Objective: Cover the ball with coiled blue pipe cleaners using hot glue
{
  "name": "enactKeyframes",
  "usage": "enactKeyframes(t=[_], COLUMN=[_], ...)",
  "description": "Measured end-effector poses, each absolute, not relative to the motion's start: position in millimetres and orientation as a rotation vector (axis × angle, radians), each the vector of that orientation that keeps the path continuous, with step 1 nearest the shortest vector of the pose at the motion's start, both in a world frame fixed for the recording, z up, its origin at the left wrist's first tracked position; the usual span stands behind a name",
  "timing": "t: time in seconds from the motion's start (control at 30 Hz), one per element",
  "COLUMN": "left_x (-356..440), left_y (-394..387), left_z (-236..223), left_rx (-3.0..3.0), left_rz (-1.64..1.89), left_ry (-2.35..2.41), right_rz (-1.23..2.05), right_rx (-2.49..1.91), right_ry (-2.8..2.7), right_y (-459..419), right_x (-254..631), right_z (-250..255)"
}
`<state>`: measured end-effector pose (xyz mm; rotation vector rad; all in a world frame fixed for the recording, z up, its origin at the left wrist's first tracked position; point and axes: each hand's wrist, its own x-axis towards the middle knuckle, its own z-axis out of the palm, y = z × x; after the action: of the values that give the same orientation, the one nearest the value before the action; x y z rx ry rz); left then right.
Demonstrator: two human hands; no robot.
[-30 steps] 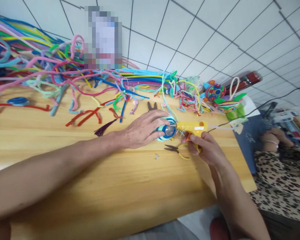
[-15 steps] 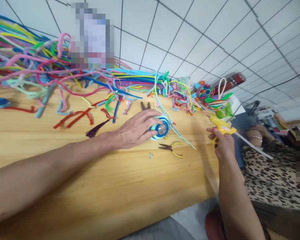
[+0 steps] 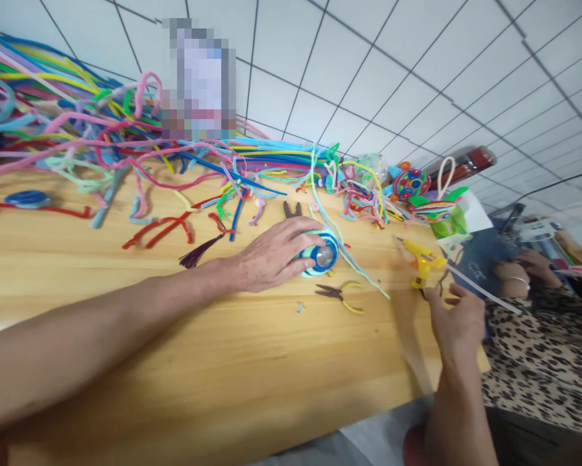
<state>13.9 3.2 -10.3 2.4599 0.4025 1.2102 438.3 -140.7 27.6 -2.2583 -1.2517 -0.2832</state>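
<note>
My left hand [image 3: 276,255] is wrapped round a clear ball [image 3: 325,257] that is wound with blue and pale green pipe cleaners. Loose pale strands [image 3: 361,270] trail from it over the table. On the right, a yellow hot glue gun [image 3: 424,259] rests near the table's edge, a white glue stick [image 3: 485,290] jutting from its back. Just below its handle, my right hand [image 3: 458,317] is empty with fingers apart. Yellow-handled pliers [image 3: 339,294] lie in front of the ball; the dark jaws of another tool [image 3: 292,209] show behind my left hand.
Heaped pipe cleaners [image 3: 101,136] line the wall side of the wooden table [image 3: 232,362]. A dark tassel [image 3: 201,252] lies left of my hand. Colourful wound ornaments [image 3: 412,184] stand at the back right. Beyond the right edge sits a person in a leopard-print garment [image 3: 538,349].
My right hand has let go of the glue gun, which now rests on the table, and has drawn back. My left hand stays on the ball. The view has shifted slightly.
</note>
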Motion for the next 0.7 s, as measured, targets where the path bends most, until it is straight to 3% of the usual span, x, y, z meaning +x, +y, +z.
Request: enactKeyframes(t=[0.13, 0.33, 0.7], left_x=[13, 12, 13], left_y=[2, 1, 2], left_z=[-8, -7, -9], left_rx=[2.466, 2.470, 2.465], left_rz=[1.197, 1.157, 1.171], left_ry=[0.406, 0.432, 0.403], right_rz=[-0.189, -0.054, -0.065], right_rx=[-1.885, -1.276, -1.116], right_ry=[-1.563, -2.118, -2.179], right_y=[-152, -100, -61], right_x=[370, 276, 243], right_z=[46, 68, 56])
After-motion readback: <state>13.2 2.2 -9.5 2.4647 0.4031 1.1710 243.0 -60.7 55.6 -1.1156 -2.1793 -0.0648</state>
